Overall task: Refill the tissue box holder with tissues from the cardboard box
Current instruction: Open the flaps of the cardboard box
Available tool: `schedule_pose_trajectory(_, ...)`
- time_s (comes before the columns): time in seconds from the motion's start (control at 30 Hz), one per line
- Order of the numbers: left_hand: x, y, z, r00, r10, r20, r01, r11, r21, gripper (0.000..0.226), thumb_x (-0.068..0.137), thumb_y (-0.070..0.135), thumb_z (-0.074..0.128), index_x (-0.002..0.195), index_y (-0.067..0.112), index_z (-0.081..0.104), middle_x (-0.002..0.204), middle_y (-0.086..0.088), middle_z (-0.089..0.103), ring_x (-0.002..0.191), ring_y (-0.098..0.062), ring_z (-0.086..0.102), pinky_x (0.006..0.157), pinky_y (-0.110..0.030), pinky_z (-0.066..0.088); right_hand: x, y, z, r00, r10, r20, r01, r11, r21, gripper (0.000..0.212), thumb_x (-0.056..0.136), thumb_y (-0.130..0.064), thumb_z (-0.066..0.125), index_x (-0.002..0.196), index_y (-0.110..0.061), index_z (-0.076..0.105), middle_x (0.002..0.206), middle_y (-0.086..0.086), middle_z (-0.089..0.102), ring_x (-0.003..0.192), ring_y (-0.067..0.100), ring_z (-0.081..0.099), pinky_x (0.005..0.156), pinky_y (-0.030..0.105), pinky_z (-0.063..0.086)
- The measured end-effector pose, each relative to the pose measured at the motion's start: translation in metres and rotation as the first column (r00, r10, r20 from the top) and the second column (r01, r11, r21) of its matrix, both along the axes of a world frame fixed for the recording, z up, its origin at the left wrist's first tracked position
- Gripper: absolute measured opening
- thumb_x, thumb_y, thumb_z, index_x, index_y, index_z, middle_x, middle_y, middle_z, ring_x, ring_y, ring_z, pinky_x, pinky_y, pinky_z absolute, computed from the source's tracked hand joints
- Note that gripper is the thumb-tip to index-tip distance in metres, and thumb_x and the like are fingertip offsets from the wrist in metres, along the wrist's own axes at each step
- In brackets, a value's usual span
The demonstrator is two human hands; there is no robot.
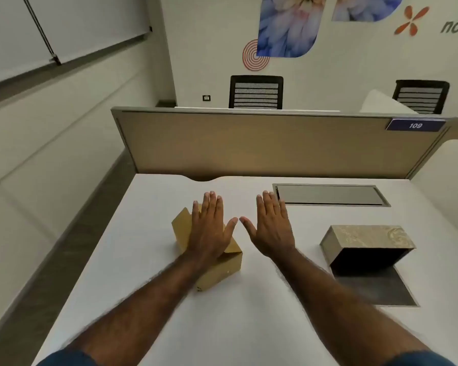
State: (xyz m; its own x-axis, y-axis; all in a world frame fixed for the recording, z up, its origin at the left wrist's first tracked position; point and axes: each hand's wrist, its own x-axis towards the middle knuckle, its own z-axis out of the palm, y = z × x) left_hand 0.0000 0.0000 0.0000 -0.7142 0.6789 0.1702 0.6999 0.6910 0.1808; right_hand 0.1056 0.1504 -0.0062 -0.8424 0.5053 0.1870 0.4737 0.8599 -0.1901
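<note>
Tissues stay hidden in the cardboard box (222, 268) under our flat, open, empty left grip (209, 233); pressing could crush it, our right grip (271, 228) equally splayed and empty.

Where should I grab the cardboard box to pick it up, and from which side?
Grip the cardboard box across its two long side walls, coming down from above. It lies narrow and slanted on the desk, so one hand probably spans it. The left hand is already over it, fingers flat and open.

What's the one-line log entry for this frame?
left hand: open over cardboard box | right hand: open, empty | tissue box holder: open, untouched
</note>
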Motion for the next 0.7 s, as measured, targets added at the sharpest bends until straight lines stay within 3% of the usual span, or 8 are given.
schedule_pose_trajectory(0.2,0.001,-0.026,-0.029,0.981,0.138,0.138,-0.146,0.988,0.046,0.084,0.098,0.067,0.013,0.163,0.014,0.024,0.174,-0.013,0.008,0.16,-0.033,0.001,0.128,-0.054,0.003,-0.001,-0.047,-0.022,0.986,0.127,0.107,-0.098,0.965,-0.243,0.095,0.096,-0.084,0.02,0.169,-0.023,0.028,0.176,0.002,0.034,0.16,0.027,0.036,0.13,0.047,0.031)
schedule_pose_trajectory(0.33,-0.006,-0.037,-0.04,0.937,0.221,0.27,-0.251,0.965,0.081,0.075,0.098,0.063,0.043,0.16,0.024,0.028,0.174,-0.012,0.005,0.16,-0.035,0.003,0.123,-0.063,0.014,-0.002,-0.06,-0.04,0.984,0.177,0.036,-0.162,0.953,-0.257,0.094,0.093,-0.086,0.04,0.165,-0.025,0.036,0.17,-0.003,0.044,0.146,0.022,0.053,0.112,0.043,0.053)
schedule_pose_trajectory(0.4,-0.008,-0.043,-0.045,0.906,0.204,0.37,-0.279,0.947,0.159,0.076,0.095,0.057,0.056,0.159,0.029,0.027,0.174,-0.008,0.003,0.159,-0.036,0.008,0.119,-0.063,0.032,-0.003,-0.066,-0.046,0.984,0.179,0.025,-0.164,0.941,-0.295,0.097,0.09,-0.089,0.042,0.164,-0.028,0.037,0.168,-0.005,0.045,0.139,0.02,0.059,0.102,0.041,0.06)
schedule_pose_trajectory(0.47,-0.01,-0.049,-0.043,0.861,0.174,0.478,-0.321,0.915,0.246,0.076,0.094,0.047,0.063,0.158,0.033,0.027,0.172,-0.004,0.004,0.154,-0.037,0.024,0.111,-0.057,0.046,-0.005,-0.069,-0.048,0.985,0.174,0.009,-0.162,0.933,-0.321,0.096,0.089,-0.089,0.041,0.163,-0.03,0.037,0.167,-0.006,0.045,0.131,0.02,0.065,0.095,0.04,0.063)
schedule_pose_trajectory(0.57,-0.011,-0.056,-0.038,0.82,0.144,0.554,-0.373,0.868,0.327,0.067,0.097,0.031,0.063,0.158,0.03,0.033,0.17,-0.007,0.017,0.15,-0.034,0.034,0.111,-0.048,0.046,-0.004,-0.07,-0.046,0.991,0.133,-0.016,-0.13,0.925,-0.357,0.08,0.098,-0.077,0.041,0.161,-0.026,0.042,0.163,-0.004,0.05,0.121,0.021,0.07,0.094,0.039,0.061)
schedule_pose_trajectory(0.63,-0.011,-0.063,-0.031,0.792,0.128,0.597,-0.415,0.831,0.371,0.065,0.097,0.019,0.062,0.156,0.027,0.037,0.166,-0.005,0.031,0.147,-0.028,0.038,0.109,-0.04,0.042,0.0,-0.069,-0.041,0.995,0.073,-0.069,-0.095,0.902,-0.42,0.063,0.105,-0.064,0.043,0.153,-0.024,0.052,0.151,-0.002,0.062,0.116,0.022,0.071,0.094,0.039,0.059)
schedule_pose_trajectory(0.7,-0.012,-0.073,-0.029,0.754,0.109,0.648,-0.461,0.79,0.404,0.066,0.096,0.01,0.059,0.156,0.028,0.039,0.153,0.004,0.047,0.13,-0.017,0.053,0.101,-0.03,0.044,0.005,-0.067,-0.036,0.985,-0.007,-0.17,-0.08,0.861,-0.503,0.045,0.11,-0.052,0.044,0.139,-0.024,0.063,0.128,-0.001,0.075,0.109,0.023,0.072,0.09,0.041,0.058)
